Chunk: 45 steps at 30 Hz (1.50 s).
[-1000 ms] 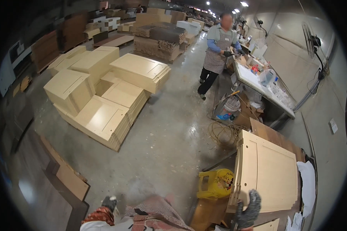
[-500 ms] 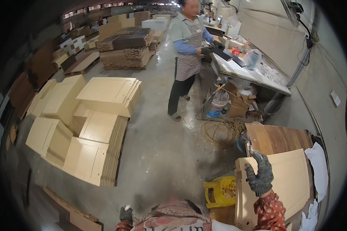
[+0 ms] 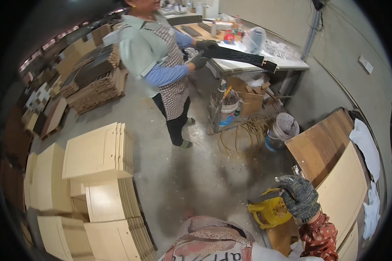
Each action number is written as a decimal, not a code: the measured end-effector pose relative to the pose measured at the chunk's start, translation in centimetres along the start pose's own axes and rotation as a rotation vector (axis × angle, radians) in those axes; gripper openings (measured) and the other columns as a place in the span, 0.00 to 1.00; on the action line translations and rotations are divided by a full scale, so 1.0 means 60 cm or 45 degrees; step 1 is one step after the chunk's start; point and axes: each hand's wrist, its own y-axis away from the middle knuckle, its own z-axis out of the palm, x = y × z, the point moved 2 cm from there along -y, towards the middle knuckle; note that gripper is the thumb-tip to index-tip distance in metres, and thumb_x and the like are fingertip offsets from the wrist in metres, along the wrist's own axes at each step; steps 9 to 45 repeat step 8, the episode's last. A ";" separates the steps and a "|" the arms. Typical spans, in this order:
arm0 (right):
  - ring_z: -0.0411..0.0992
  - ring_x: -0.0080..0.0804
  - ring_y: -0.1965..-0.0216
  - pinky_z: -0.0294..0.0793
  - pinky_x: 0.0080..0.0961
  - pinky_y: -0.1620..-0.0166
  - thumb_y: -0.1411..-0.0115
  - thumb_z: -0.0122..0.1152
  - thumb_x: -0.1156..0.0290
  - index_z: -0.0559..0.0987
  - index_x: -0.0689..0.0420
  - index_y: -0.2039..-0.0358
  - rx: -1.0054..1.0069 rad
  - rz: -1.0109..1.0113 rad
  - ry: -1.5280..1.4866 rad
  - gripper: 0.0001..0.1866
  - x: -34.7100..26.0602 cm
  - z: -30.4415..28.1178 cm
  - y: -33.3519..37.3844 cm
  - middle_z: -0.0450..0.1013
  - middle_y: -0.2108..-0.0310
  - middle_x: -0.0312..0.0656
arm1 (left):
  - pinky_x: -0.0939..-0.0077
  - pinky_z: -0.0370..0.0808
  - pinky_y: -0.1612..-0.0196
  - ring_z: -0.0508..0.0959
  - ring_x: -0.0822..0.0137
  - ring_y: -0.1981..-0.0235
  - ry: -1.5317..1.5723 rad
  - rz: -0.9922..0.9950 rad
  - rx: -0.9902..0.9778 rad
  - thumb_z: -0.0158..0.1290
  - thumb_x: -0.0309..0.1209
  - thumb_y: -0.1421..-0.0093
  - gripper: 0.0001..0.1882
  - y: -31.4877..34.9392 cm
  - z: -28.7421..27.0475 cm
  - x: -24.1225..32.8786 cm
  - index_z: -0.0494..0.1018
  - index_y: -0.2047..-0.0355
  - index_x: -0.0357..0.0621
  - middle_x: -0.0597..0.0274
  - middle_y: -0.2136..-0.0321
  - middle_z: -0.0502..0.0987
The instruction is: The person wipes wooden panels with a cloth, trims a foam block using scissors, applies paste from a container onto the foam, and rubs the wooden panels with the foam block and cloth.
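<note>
My right hand point(image 3: 299, 199), in a dark grey knit glove, is raised at the lower right. Its thumb and fingers are bent but apart, and I see nothing between them. From my view it overlaps a yellow plastic stool point(image 3: 271, 212) and lies just left of a pale cream panel point(image 3: 345, 187). That panel slants beside a wood-grain board point(image 3: 322, 141). My left hand is out of view.
Cream panels stand in stacks point(image 3: 93, 152) on the left floor. Ahead, a person point(image 3: 154, 65) in a checked apron holds dark strips point(image 3: 237, 54) beside a cluttered worktable point(image 3: 287, 63). Coiled hose point(image 3: 244, 137) and a bucket point(image 3: 285, 126) lie on the floor.
My view has swung right and the left hand has left it. My right hand's fingers have tipped from upward to leftward. The other person has lifted dark strips off the table.
</note>
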 end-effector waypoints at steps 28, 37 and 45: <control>0.70 0.44 0.55 0.69 0.36 0.51 0.58 0.55 0.78 0.75 0.50 0.53 -0.339 0.335 0.216 0.26 -0.005 0.048 -0.101 0.73 0.60 0.44 | 0.68 0.64 0.43 0.68 0.53 0.44 0.467 0.064 0.010 0.59 0.51 0.51 0.40 -0.218 -0.387 0.401 0.63 0.44 0.39 0.43 0.47 0.69; 0.70 0.44 0.55 0.69 0.36 0.51 0.58 0.55 0.78 0.75 0.50 0.53 -0.339 0.335 0.216 0.26 -0.005 0.048 -0.101 0.73 0.60 0.44 | 0.68 0.64 0.43 0.68 0.53 0.44 0.467 0.064 0.010 0.59 0.51 0.51 0.40 -0.218 -0.387 0.401 0.63 0.44 0.39 0.43 0.47 0.69; 0.70 0.44 0.55 0.69 0.36 0.51 0.58 0.55 0.78 0.75 0.50 0.53 -0.339 0.335 0.216 0.26 -0.005 0.048 -0.101 0.73 0.60 0.44 | 0.68 0.64 0.43 0.68 0.53 0.44 0.467 0.064 0.010 0.59 0.51 0.51 0.40 -0.218 -0.387 0.401 0.63 0.44 0.39 0.43 0.47 0.69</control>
